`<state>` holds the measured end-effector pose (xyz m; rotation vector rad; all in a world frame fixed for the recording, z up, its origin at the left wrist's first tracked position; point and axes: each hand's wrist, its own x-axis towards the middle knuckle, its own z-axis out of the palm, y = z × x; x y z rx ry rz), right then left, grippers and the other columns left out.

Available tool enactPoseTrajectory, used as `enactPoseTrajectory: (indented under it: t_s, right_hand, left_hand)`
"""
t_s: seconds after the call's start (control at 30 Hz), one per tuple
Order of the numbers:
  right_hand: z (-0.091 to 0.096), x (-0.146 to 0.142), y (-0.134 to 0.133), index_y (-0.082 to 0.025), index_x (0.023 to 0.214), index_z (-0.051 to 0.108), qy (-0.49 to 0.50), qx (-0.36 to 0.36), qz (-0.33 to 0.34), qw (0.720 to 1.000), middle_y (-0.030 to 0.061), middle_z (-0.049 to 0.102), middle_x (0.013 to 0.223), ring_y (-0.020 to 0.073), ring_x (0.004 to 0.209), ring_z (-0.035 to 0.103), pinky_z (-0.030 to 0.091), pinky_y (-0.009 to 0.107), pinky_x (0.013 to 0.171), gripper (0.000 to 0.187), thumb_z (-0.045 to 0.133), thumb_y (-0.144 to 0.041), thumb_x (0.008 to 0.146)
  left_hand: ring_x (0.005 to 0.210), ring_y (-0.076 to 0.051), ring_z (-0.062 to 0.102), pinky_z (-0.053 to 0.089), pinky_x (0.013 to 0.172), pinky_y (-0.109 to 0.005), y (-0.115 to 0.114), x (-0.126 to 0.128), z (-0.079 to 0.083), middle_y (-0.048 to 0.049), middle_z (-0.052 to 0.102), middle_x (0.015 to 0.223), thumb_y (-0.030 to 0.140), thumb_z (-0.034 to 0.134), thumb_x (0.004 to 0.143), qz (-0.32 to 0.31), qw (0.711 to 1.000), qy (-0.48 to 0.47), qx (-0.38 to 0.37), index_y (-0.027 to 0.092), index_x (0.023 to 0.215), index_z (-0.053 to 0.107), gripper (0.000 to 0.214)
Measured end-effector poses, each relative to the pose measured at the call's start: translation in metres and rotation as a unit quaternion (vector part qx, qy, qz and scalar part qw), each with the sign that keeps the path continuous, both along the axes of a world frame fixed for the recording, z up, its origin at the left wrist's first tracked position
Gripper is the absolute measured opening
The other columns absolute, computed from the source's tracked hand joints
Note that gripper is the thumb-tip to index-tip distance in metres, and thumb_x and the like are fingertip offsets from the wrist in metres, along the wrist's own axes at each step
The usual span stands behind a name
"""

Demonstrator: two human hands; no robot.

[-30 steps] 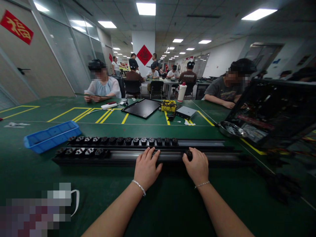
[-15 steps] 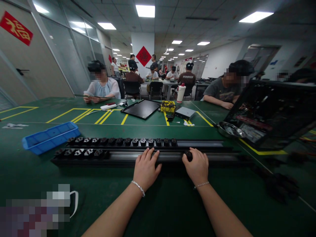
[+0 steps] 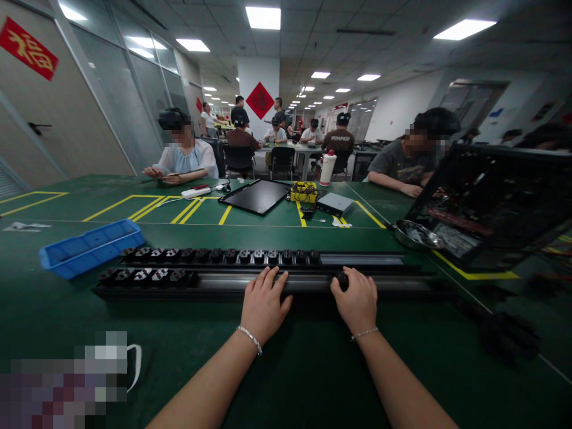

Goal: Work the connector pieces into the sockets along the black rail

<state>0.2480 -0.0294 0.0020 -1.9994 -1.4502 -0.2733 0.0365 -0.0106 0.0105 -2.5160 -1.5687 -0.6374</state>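
Note:
Two long black rails lie side by side on the green table. The near rail [image 3: 223,282] has several black socket modules [image 3: 143,274] in its left end and a bare metallic channel further right. In the far rail [image 3: 361,260], a row of similar modules [image 3: 259,256] runs from the left end past the middle. My left hand [image 3: 263,305] lies on the near rail, fingers spread, holding nothing. Further right, my right hand [image 3: 358,301] grips a small round-edged black socket module [image 3: 342,280] at that rail; the fingers partly hide it.
A blue bin [image 3: 92,249] lies left of the rails. Behind them are a dark flat panel [image 3: 254,198], a yellow box with cables [image 3: 304,192] and a grey box [image 3: 335,204]. An open computer case [image 3: 496,205] and metal bowl [image 3: 402,231] stand right. Two people sit opposite.
My hands and the rails stay practically where they were. Across the table on the left, a person's hand has moved outward to the left.

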Motion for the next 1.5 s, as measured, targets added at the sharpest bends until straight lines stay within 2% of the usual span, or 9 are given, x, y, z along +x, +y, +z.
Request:
enactPoseTrajectory:
  t_s: [0.53, 0.8, 1.13, 1.5]
  right_hand:
    - [0.0009, 0.0002, 0.0000, -0.011, 0.104, 0.059, -0.003, -0.001, -0.005, 1.000, 0.0144, 0.063, 0.110, 0.0263, 0.109, 0.052, 0.026, 0.045, 0.102, 0.038, 0.044, -0.036, 0.080]
    - [-0.0019, 0.0026, 0.0014, -0.011, 0.101, 0.059, -0.011, 0.026, 0.005, 1.000, 0.0146, 0.063, 0.107, 0.0263, 0.106, 0.053, 0.032, 0.042, 0.097, 0.035, 0.044, -0.034, 0.079]
    - [0.0028, 0.0012, -0.0003, -0.010, 0.102, 0.059, -0.005, 0.012, 0.001, 1.000, 0.0151, 0.063, 0.107, 0.0271, 0.105, 0.054, 0.035, 0.041, 0.094, 0.037, 0.044, -0.033, 0.079]
    - [-0.0004, 0.0036, 0.0010, -0.011, 0.103, 0.059, -0.005, 0.019, 0.005, 1.000, 0.0150, 0.063, 0.106, 0.0267, 0.104, 0.055, 0.037, 0.040, 0.092, 0.036, 0.045, -0.033, 0.079]
  left_hand:
    - [0.130, -0.023, 0.033, 0.034, 0.099, -0.042, -0.0009, 0.0000, 0.0018, -0.0024, 0.044, 0.138, 0.042, 0.045, 0.084, 0.000, 1.000, 0.006, -0.006, 0.029, 0.129, 0.045, 0.046]
    - [0.129, -0.023, 0.034, 0.034, 0.099, -0.041, -0.0010, 0.0001, 0.0017, -0.0024, 0.046, 0.136, 0.042, 0.047, 0.084, 0.003, 1.000, 0.001, -0.004, 0.029, 0.128, 0.046, 0.046]
    - [0.129, -0.024, 0.033, 0.034, 0.099, -0.041, -0.0008, 0.0004, 0.0016, -0.0027, 0.045, 0.137, 0.042, 0.046, 0.084, 0.003, 1.000, 0.006, -0.008, 0.030, 0.129, 0.045, 0.046]
    - [0.130, -0.024, 0.033, 0.034, 0.099, -0.041, -0.0013, 0.0007, 0.0029, -0.0030, 0.046, 0.137, 0.041, 0.047, 0.084, 0.004, 1.000, -0.003, -0.014, 0.029, 0.129, 0.045, 0.047]
